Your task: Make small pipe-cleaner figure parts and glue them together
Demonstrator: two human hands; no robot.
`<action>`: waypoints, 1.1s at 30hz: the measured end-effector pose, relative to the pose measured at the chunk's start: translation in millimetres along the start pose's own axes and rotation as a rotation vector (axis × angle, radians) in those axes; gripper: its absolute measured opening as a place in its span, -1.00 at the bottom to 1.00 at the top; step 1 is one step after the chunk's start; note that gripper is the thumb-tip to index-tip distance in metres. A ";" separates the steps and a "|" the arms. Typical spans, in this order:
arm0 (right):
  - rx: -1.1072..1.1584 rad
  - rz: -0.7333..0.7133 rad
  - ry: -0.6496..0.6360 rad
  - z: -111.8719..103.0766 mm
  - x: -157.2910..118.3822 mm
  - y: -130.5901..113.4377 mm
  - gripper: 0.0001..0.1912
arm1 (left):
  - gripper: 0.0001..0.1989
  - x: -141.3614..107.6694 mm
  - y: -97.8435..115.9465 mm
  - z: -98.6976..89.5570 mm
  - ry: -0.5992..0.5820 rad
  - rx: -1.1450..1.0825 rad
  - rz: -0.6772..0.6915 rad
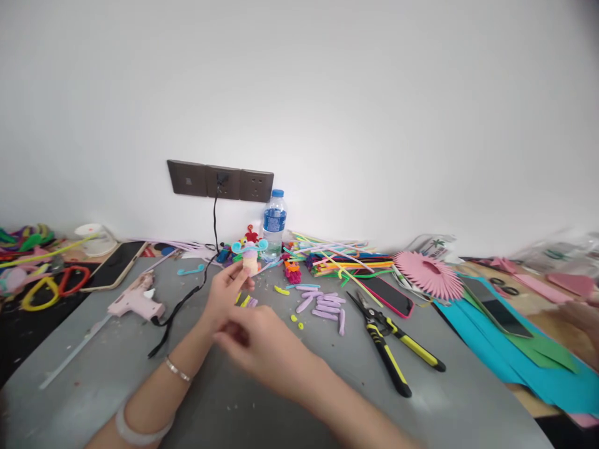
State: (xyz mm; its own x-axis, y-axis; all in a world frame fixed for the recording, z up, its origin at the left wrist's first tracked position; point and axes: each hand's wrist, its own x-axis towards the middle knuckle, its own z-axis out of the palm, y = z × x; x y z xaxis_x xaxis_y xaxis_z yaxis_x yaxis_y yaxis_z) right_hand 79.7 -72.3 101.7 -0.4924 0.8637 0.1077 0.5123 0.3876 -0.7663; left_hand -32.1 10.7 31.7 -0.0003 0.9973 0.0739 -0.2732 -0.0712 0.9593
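My left hand (229, 292) is closed on a small pipe-cleaner figure (251, 260), upright, with a cream base, a lilac band and blue curled pieces at the sides of its top. Nearer to me, my right hand (264, 349) is curled with thumb and fingers together. Whatever it may hold is hidden, and it overlaps part of the left wrist in view. Just beyond the right hand lie short lilac pipe-cleaner pieces (328, 305) and a few yellow bits (281, 290). A blue curled piece (191, 270) rests on the grey table (224, 405) to the left.
A pink glue gun (138, 300) lies left, its black cord (180, 307) running to a wall socket (222, 182). Yellow-handled pliers (390, 340) and a red-cased phone (386, 295) lie right. A water bottle (274, 223) and loose pipe cleaners (337, 252) line the wall.
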 end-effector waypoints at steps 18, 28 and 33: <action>-0.707 0.256 0.193 -30.5 16.5 129.4 -0.86 | -0.61 -3.3 0.2 6.2 0.012 -0.123 -0.075; 0.434 0.183 0.293 -57.0 20.4 112.8 -0.85 | -0.58 -6.7 -0.4 10.8 -0.028 -0.133 -0.177; 0.854 0.209 0.205 -68.8 26.8 106.1 -0.72 | -0.58 -6.6 -0.3 11.6 -0.028 -0.150 -0.208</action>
State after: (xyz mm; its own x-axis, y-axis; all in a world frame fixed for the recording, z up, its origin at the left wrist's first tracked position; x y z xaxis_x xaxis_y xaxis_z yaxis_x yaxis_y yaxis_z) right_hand 169.3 14.2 66.8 -0.2706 0.9619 -0.0379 -0.1600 -0.0838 -0.9836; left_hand -20.9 3.9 34.1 0.0967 0.9891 -0.1112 -0.4045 0.1411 0.9036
